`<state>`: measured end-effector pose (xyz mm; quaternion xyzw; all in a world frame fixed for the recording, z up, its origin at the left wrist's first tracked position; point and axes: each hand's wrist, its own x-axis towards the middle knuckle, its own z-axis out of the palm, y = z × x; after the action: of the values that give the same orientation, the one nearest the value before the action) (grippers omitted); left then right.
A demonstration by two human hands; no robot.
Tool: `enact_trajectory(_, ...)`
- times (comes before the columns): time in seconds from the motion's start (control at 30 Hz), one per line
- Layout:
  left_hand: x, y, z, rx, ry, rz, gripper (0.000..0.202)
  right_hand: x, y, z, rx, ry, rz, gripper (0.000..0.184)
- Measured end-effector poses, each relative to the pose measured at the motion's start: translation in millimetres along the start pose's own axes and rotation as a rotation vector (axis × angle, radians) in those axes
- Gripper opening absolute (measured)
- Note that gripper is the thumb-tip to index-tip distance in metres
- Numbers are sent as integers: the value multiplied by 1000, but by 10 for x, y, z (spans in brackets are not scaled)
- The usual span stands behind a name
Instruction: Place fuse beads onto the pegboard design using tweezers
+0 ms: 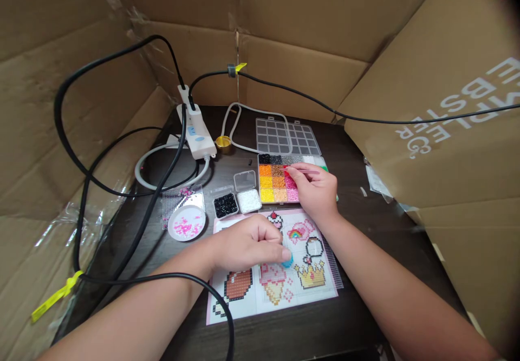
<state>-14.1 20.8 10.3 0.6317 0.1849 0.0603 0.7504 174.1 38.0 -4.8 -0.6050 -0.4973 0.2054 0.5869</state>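
the pattern sheet [244, 308] lies below my left hand [254, 239], the bead box [279, 203] just beyond. my right hand [317, 190] clamps pink tweezers [307, 171] over the box. my left fingers curl at a blue piece [288, 261]; whether gripped, i cannot tell.

Makeshift craft table [350, 179] (cardboard walls [300, 60]), colour-sorted beads [266, 182].
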Motion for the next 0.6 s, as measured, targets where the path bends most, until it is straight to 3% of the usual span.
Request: enact_trajectory(0.6,6,35,9,8,7,-3,61,4,19,-5,-20,-21,-1,10)
